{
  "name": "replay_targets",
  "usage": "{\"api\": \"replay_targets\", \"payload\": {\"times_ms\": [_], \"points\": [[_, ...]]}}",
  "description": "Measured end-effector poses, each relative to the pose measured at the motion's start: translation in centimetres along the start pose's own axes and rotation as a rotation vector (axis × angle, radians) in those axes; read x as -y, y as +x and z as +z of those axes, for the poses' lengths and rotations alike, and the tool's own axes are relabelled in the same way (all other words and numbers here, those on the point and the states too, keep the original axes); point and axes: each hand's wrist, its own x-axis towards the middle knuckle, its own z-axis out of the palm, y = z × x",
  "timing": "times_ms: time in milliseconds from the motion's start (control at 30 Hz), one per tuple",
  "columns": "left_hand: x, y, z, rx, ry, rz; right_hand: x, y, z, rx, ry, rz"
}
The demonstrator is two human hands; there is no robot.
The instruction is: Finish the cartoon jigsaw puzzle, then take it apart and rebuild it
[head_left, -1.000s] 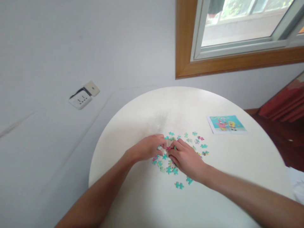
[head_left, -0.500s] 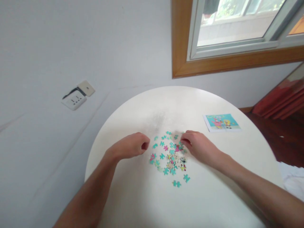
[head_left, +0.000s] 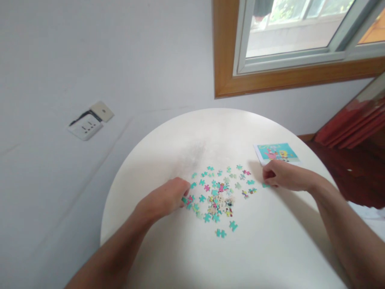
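Loose jigsaw puzzle pieces, mostly teal with some pink, yellow and cream, lie scattered on a round white table [head_left: 228, 132]. My left hand [head_left: 168, 196] is at the left edge of the spread, fingers closed at a teal puzzle piece [head_left: 184, 200] beside a pink-and-teal piece [head_left: 190, 199]. Off to the right, apart from the main cluster [head_left: 221, 202], my right hand [head_left: 284, 175] has its fingers pinched together at another teal puzzle piece [head_left: 266, 185]. Its fingertips partly cover that piece. Several pieces in the middle overlap each other.
A picture sheet [head_left: 275, 151] with cartoon figures lies just beyond my right hand. Behind the table are a white wall with a socket [head_left: 86, 127] and a wood-framed window [head_left: 224, 84]. A red curtain [head_left: 349, 124] hangs at the right.
My right hand has moved right, out of the pile to near the picture sheet, uncovering pieces that lie more spread out. My left hand has come down slightly onto the left edge pieces.
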Motion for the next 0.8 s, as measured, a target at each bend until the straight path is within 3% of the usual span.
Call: {"api": "replay_targets", "payload": {"times_ms": [300, 467, 567, 667, 733, 800], "points": [[0.1, 0.3, -0.7, -0.023, 0.012, -0.040, 0.3, 0.1, 0.9, -0.008, -0.080, -0.030], [-0.2, 0.0, -1.6, 0.041, 0.083, -0.127, 0.9, -0.1, 0.9, -0.131, -0.079, -0.065], [-0.5, -0.1, -2.0, -0.006, 0.113, -0.125, 2.4, -0.2, 1.3, -0.168, -0.040, -0.128], [-1.7, 0.2, -1.7, -0.166, 0.108, 0.028, 4.7, -0.2, 2.5, -0.136, 0.003, -0.321], [-2.8, 0.7, -1.0, -0.247, 0.060, 0.287, 6.1, -0.2, 3.5, -0.107, -0.003, -0.489], [-3.6, 1.5, -0.1, -0.228, 0.044, 0.451, 7.2, -0.2, 4.5, -0.075, -0.002, -0.600]]}}
